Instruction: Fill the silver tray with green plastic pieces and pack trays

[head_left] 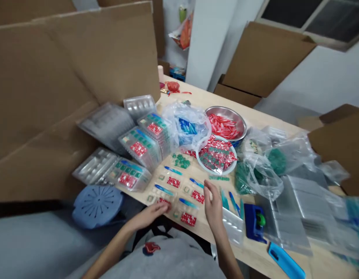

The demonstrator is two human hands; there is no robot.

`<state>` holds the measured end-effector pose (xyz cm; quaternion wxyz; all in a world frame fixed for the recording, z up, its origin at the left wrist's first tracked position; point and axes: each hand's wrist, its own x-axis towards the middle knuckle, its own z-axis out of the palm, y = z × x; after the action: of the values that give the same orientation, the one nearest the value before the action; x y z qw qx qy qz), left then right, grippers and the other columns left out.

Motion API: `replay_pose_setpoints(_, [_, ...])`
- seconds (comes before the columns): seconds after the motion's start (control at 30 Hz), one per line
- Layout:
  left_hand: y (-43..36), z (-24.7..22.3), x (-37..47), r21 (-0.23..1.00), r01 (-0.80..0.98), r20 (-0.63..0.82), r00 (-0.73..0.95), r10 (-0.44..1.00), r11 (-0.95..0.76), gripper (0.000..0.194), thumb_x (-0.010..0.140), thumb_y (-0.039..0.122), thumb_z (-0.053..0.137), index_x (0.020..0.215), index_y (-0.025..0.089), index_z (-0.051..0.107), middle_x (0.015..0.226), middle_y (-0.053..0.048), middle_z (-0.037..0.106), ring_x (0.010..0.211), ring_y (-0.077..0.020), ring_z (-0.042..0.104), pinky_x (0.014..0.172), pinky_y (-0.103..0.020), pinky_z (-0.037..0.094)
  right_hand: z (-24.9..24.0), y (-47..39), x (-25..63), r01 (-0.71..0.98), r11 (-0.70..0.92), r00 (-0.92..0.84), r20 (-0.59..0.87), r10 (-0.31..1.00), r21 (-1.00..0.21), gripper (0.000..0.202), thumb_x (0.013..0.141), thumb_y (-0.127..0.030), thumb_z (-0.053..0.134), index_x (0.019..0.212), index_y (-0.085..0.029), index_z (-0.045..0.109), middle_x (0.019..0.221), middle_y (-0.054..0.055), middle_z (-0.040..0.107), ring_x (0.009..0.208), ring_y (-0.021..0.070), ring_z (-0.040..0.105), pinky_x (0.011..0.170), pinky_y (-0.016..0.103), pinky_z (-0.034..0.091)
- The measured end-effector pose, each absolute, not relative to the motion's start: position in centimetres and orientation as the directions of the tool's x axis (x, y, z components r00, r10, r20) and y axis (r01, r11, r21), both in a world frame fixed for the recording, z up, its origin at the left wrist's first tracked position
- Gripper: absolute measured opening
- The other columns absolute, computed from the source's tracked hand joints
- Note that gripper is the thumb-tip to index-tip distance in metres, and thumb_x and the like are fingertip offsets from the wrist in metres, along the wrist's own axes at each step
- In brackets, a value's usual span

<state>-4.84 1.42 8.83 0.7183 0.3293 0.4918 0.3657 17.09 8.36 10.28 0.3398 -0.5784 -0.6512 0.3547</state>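
Observation:
Several clear plastic trays lie on the wooden table (202, 228) in front of me, each with a blue pen and a red dotted packet (188, 219). My left hand (150, 214) rests at the table's front edge, its fingertips at the red packet of the lower left tray; whether it grips anything is unclear. My right hand (213, 201) is raised beside the right tray, near another red packet (198, 197), with fingers bent and their tips partly blurred. Green pieces (181, 161) lie in a small heap beyond the trays.
Stacks of filled trays (138, 149) stand at the left by a large cardboard box (80, 58). Beyond are a bag of blue pieces (187, 126), a metal bowl (244, 126) and a white-rimmed bowl (199, 161). A tape dispenser (253, 224) and plastic sheets (301, 201) lie right.

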Motion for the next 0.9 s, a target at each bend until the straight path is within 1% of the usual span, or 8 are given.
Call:
replay_pose_setpoints(0.13, [2.6,10.1,2.5,0.769,-0.474,-0.363,0.23,0.903,0.429,0.081,0.084,0.078,0.023,0.125,0.017,0.057,0.124,-0.015,0.063,0.123,-0.0291,0.054,0.109,-0.047,0.035,9.8,5.9,15.4,0.414,0.46,-0.419,0.284,0.863,-0.786,0.045,0.089,-0.05,0.049,0.125,-0.026,0.061,0.134,0.009,0.059,0.128,0.0257,0.051,0.112,0.048,0.033])
replay_pose_setpoints(0.23, [2.4,12.3,2.6,0.727,-0.539,-0.301,0.306,0.903,0.425,0.085,0.082,0.08,0.022,0.126,0.017,0.059,0.122,-0.015,0.065,0.126,-0.0306,0.052,0.11,-0.049,0.032,8.1,5.1,16.3,0.471,0.705,-0.499,0.499,0.709,-0.53,0.04,0.088,-0.052,0.051,0.122,-0.035,0.062,0.129,0.005,0.062,0.127,0.0276,0.051,0.112,0.055,0.029])
replay_pose_setpoints(0.37, [0.0,13.3,-4.3,0.763,-0.552,-0.246,0.233,0.941,0.336,0.078,0.075,0.084,0.036,0.105,0.022,0.071,0.095,-0.011,0.075,0.104,-0.0317,0.066,0.106,-0.054,0.037,4.7,6.4,23.5,0.724,0.358,-0.031,0.49,0.871,-0.59,0.051,0.095,-0.039,0.043,0.142,-0.019,0.041,0.145,0.024,0.04,0.14,0.039,0.031,0.102,0.074,0.024])
replay_pose_setpoints(0.47, [-0.8,10.8,-8.7,0.881,-0.45,-0.208,-0.089,0.974,0.147,0.056,0.072,0.074,0.057,0.101,0.029,0.072,0.096,-0.004,0.076,0.099,-0.0278,0.068,0.102,-0.049,0.044,3.0,5.6,28.5,0.764,0.204,0.133,0.458,0.879,-0.613,0.053,0.094,-0.037,0.048,0.142,-0.016,0.04,0.146,0.025,0.036,0.14,0.0376,0.031,0.104,0.067,0.03])
replay_pose_setpoints(0.57, [-1.1,6.3,-8.5,0.971,-0.128,-0.226,-0.195,0.954,0.204,0.047,0.075,0.059,0.066,0.108,0.026,0.069,0.11,-0.006,0.072,0.104,-0.0271,0.066,0.1,-0.045,0.047,1.7,3.0,29.5,0.711,0.183,0.216,0.459,0.862,-0.679,0.047,0.092,-0.033,0.051,0.136,-0.019,0.047,0.138,0.019,0.048,0.132,0.0324,0.046,0.101,0.057,0.041])
replay_pose_setpoints(0.63, [-1.5,3.0,-6.5,0.952,0.203,-0.207,-0.128,0.97,0.23,0.042,0.081,0.052,0.062,0.109,0.022,0.068,0.111,-0.009,0.071,0.104,-0.0271,0.066,0.098,-0.044,0.048,0.4,0.7,28.4,0.613,0.167,0.283,0.412,0.866,-0.772,0.042,0.093,-0.031,0.05,0.134,-0.021,0.049,0.129,0.016,0.056,0.115,0.0281,0.061,0.094,0.052,0.049])
replay_pose_setpoints(0.73, [-2.9,-1.5,-3.3,0.814,0.581,-0.082,0.161,0.984,-0.027,0.031,0.091,0.04,0.051,0.108,0.02,0.068,0.112,-0.01,0.07,0.107,-0.0254,0.063,0.099,-0.045,0.048,-2.3,-3.0,26.1,0.528,0.072,0.313,0.273,0.91,-0.846,0.037,0.094,-0.029,0.047,0.129,-0.02,0.052,0.114,0.014,0.066,0.093,0.0225,0.07,0.084,0.044,0.055])
replay_pose_setpoints(0.9, [-4.9,-5.8,-0.7,0.77,0.6,-0.009,0.347,0.938,-0.215,0.022,0.089,0.031,0.055,0.102,0.021,0.07,0.119,-0.011,0.066,0.121,-0.0291,0.053,0.108,-0.055,0.036,-5.9,-7.9,23.9,0.605,-0.014,0.199,0.135,0.971,-0.796,0.031,0.092,-0.031,0.049,0.116,-0.017,0.062,0.098,0.011,0.074,0.086,0.0215,0.073,0.077,0.036,0.059])
